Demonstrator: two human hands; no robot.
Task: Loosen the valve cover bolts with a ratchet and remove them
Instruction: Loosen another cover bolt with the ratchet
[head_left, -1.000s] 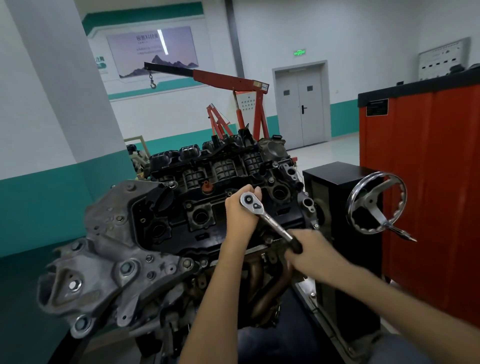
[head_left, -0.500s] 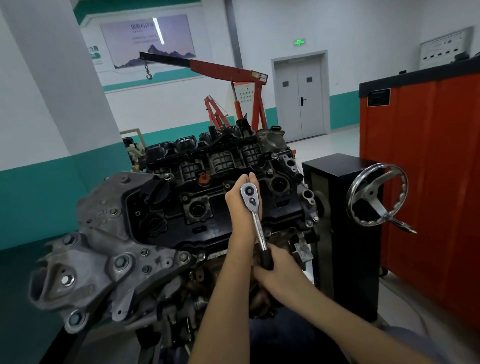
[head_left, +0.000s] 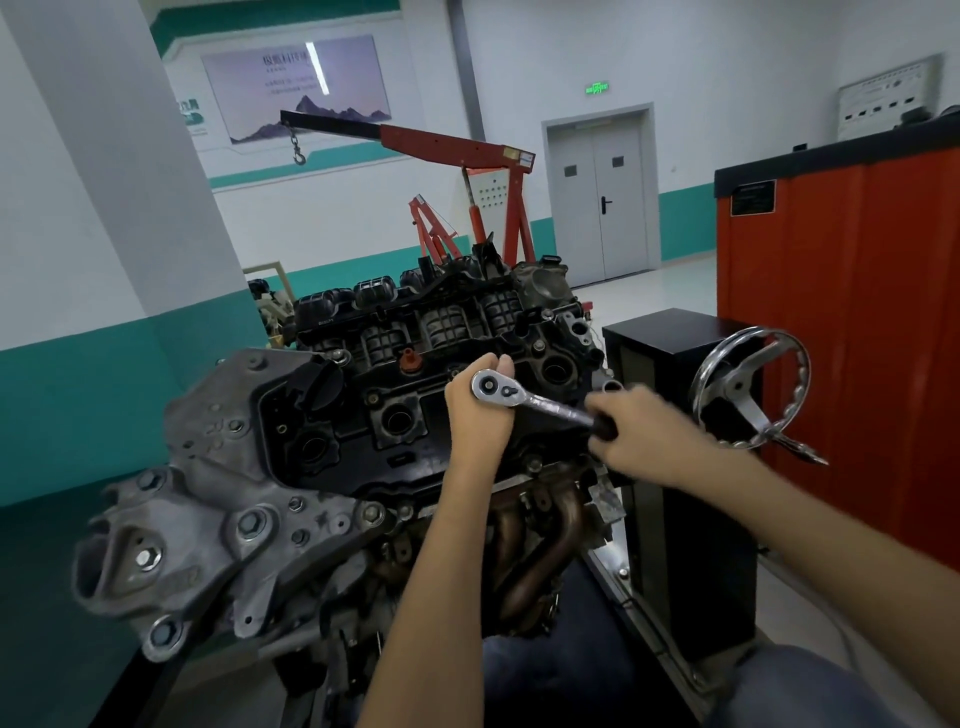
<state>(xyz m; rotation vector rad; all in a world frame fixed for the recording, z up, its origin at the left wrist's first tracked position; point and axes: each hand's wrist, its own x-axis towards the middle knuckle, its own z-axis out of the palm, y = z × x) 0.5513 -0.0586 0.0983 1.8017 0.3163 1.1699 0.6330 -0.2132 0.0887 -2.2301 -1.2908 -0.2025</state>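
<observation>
Engine teardown in a training workshop: a person works a chrome ratchet (head_left: 540, 402) on the black valve cover (head_left: 363, 395) of an engine (head_left: 208, 493) mounted on a stand. The left hand (head_left: 478, 415) is clenched round the ratchet's head, fingers curled beneath it, holding the tool against the right-hand part of the cover. The bolt under the head is hidden by that hand. The right hand (head_left: 641, 431), blurred, grasps the black grip at the handle's other end. The shaft runs from the left hand across to the right hand, sloping slightly down. Just left of the left hand lies a round well (head_left: 397, 422) in the cover, and just beyond the left hand's knuckles stands a small orange-red plug (head_left: 409, 359). Farther left sits a black filler cap (head_left: 324, 382). Below both hands, between the forearms, hang the rust-brown pipes of the exhaust manifold (head_left: 550, 530). To the right of the right hand, a chrome handwheel (head_left: 748, 387) projects from the stand's black housing (head_left: 675, 499). An orange cabinet (head_left: 857, 312) stands beyond the wheel. Well beyond the hands, past the engine's black intake manifold (head_left: 441, 317), a red engine crane (head_left: 457, 148) reaches left with its hook hanging, and a grey double door (head_left: 597, 197) is set in the rear wall.
</observation>
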